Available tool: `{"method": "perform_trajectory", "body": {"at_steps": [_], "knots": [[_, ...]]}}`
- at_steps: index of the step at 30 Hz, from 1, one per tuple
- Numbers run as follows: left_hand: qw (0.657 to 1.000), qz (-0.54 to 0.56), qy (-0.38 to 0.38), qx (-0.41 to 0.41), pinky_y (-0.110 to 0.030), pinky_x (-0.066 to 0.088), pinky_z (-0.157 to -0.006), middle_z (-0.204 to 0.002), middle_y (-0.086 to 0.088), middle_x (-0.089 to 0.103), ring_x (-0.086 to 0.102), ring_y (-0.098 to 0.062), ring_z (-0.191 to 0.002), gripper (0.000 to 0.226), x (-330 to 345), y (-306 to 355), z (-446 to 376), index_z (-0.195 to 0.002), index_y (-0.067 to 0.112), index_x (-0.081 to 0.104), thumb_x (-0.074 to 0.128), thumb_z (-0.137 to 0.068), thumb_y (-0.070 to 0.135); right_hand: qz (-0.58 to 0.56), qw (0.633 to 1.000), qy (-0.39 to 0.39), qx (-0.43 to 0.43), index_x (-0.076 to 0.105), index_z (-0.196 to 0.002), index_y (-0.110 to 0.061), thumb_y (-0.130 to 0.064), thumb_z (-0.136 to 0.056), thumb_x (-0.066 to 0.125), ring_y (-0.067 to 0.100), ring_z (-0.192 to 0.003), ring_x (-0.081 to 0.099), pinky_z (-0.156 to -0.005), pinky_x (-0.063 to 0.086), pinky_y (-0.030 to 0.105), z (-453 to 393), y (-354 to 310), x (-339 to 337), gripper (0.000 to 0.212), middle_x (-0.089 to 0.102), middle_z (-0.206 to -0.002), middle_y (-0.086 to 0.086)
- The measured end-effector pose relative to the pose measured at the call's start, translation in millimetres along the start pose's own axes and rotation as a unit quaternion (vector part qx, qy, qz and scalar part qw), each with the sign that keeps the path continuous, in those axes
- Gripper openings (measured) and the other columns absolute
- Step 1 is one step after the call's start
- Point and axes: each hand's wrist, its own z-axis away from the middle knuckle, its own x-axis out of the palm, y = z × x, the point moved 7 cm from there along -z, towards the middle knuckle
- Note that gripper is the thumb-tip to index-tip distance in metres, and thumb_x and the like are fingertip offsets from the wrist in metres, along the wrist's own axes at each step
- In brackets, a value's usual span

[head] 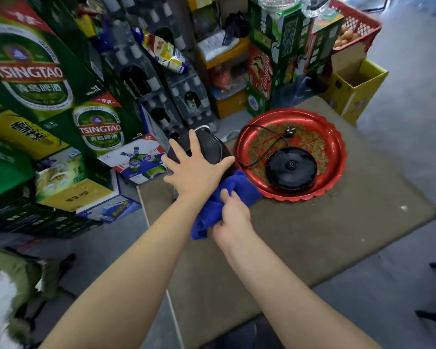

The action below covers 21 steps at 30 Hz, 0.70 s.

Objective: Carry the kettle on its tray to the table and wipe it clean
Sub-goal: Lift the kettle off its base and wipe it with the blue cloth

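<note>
The spread left hand (195, 170) hides most of the dark rounded kettle (212, 144). The bunched blue cloth (227, 197) and right hand (233, 217) cover its lower side.

Green Tsingtao beer cartons (33, 71) are stacked at the far left and serve as the reference point. Below them, yellow cartons (73, 195) and a white-and-blue beer carton (139, 159) are stacked on the floor. To the right of the green cartons, dark shrink-wrapped bottle packs (176, 102) are piled, with a yellow snack bag (165, 51) lying on top. Further right, a red-and-green carton stack (269, 69) is seen. Farthest from the green cartons, an open yellow cardboard box (355, 89) and a red plastic crate (355, 23) containing eggs (345, 37) are located.
</note>
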Motion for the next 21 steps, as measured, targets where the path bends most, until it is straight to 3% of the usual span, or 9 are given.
{"method": "perform_trajectory", "body": {"at_steps": [3,6,10,11,13,15,17,18,21], "knots": [[1.000,-0.006,0.004,-0.007,-0.070,0.022,-0.111,-0.169,-0.007,-0.008,0.000,-0.050,-0.151,0.115,1.5,1.2,4.7,-0.158,0.042,-0.005,0.053,-0.071,0.088,0.077,0.993,-0.091,0.024,0.062,-0.117,-0.020,-0.013,-0.102,0.047,0.033,-0.104,0.066,-0.100,0.048,0.053,13.0,-14.0,-14.9,0.022,0.070,-0.111,0.012],[1.000,0.014,0.012,-0.004,-0.069,0.024,-0.113,-0.169,-0.006,0.002,0.008,-0.047,-0.150,0.115,-4.6,-3.2,2.6,-0.158,0.044,0.006,0.060,-0.066,0.087,0.178,0.974,-0.139,0.024,0.062,-0.126,-0.020,-0.016,-0.102,0.049,0.033,-0.113,0.066,-0.092,0.054,0.052,15.4,-42.0,-49.9,0.028,0.070,-0.121,0.012],[0.999,0.017,0.037,-0.014,-0.067,0.032,-0.110,-0.166,-0.006,0.019,0.021,-0.047,-0.146,0.117,-10.7,-10.7,6.2,-0.156,0.045,0.017,0.065,-0.058,0.087,0.375,0.907,-0.135,-0.131,0.063,-0.128,-0.023,-0.015,-0.101,0.050,0.018,-0.112,0.066,-0.096,0.052,0.034,7.8,-113.5,-113.1,0.031,0.071,-0.118,-0.005],[0.999,0.009,0.040,-0.016,-0.067,0.031,-0.110,-0.166,-0.006,0.020,0.021,-0.048,-0.146,0.117,-10.1,-10.3,9.3,-0.156,0.045,0.017,0.065,-0.058,0.087,0.456,0.861,-0.133,-0.184,0.059,-0.133,-0.024,-0.015,-0.101,0.051,0.013,-0.113,0.064,-0.095,0.050,0.026,6.9,-131.0,-123.6,0.035,0.069,-0.119,-0.013],[0.999,-0.014,0.048,-0.012,-0.068,0.030,-0.110,-0.166,-0.007,0.019,0.021,-0.049,-0.146,0.118,-8.9,-6.5,15.9,-0.156,0.044,0.017,0.066,-0.058,0.086,0.625,0.715,-0.110,-0.292,0.052,-0.141,-0.025,-0.016,-0.099,0.053,0.012,-0.112,0.061,-0.088,0.046,0.023,-1.1,-159.5,-138.5,0.042,0.065,-0.123,-0.014],[0.998,-0.033,0.044,-0.009,-0.069,0.027,-0.112,-0.167,-0.008,0.016,0.018,-0.050,-0.147,0.116,-6.6,-1.5,20.3,-0.157,0.044,0.015,0.066,-0.061,0.084,0.762,0.535,-0.103,-0.350,0.047,-0.144,-0.027,-0.019,-0.099,0.053,0.025,-0.119,0.060,-0.089,0.049,0.034,-19.5,-167.7,-148.7,0.046,0.058,-0.140,-0.001],[0.998,-0.043,0.034,-0.013,-0.070,0.022,-0.113,-0.169,-0.007,0.010,0.013,-0.050,-0.149,0.113,-4.5,3.2,20.4,-0.157,0.044,0.011,0.065,-0.065,0.082,0.880,0.330,-0.095,-0.327,0.043,-0.147,-0.029,-0.021,-0.099,0.049,0.029,-0.124,0.056,-0.083,0.050,0.037,-41.3,-159.7,-163.4,0.049,0.042,-0.154,0.000],[0.998,-0.047,0.028,-0.014,-0.070,0.021,-0.113,-0.169,-0.006,0.008,0.012,-0.049,-0.149,0.112,-4.3,4.1,18.7,-0.157,0.044,0.009,0.064,-0.067,0.082,0.911,0.255,-0.093,-0.312,0.044,-0.146,-0.029,-0.019,-0.097,0.052,0.030,-0.120,0.058,-0.077,0.050,0.035,-48.5,-155.3,-173.0,0.051,0.040,-0.155,0.001],[0.999,-0.041,0.014,-0.001,-0.070,0.017,-0.114,-0.170,-0.003,0.005,0.010,-0.046,-0.151,0.113,-3.8,-1.5,9.9,-0.157,0.046,0.005,0.058,-0.066,0.087,0.931,0.156,-0.116,-0.309,0.073,-0.113,-0.021,-0.009,-0.051,0.086,0.033,-0.088,0.070,-0.054,0.054,0.033,-52.0,-140.8,-203.9,0.064,0.067,-0.128,0.010]]}}
